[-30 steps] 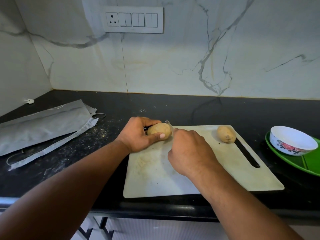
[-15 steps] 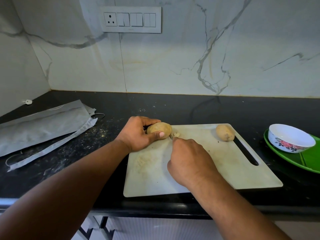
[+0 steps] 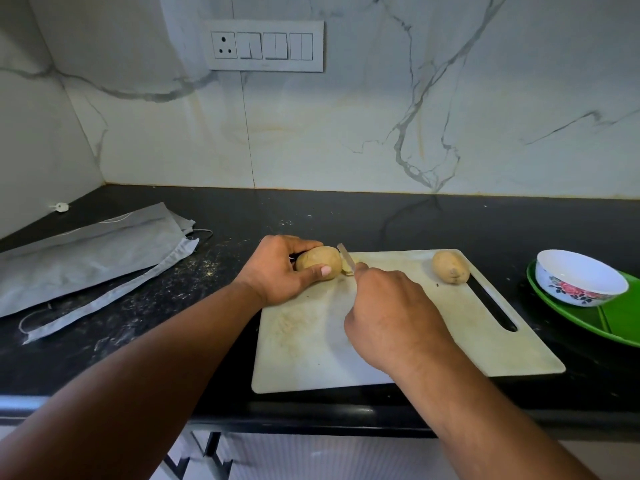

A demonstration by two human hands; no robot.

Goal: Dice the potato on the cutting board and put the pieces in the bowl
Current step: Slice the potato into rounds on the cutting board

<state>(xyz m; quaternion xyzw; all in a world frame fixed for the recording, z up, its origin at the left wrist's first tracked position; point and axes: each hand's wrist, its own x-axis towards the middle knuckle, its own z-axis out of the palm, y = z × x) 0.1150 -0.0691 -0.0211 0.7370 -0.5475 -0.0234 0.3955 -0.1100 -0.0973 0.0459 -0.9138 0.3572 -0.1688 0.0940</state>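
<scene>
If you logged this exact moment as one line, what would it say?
step: slicing potato | left hand: holds potato | right hand: grips knife | slice: beside blade | bowl: no pieces seen

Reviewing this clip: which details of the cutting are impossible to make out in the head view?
- Knife: only a short stretch of blade shows; the right hand hides the handle and the grip.
- Cut piece: its shape is unclear, partly behind the blade and hand.
- Left end of the held potato: covered by the left hand.
- Bowl: the inside looks white; small pieces would be hard to tell.
- Green tray: cut off by the right edge.
</scene>
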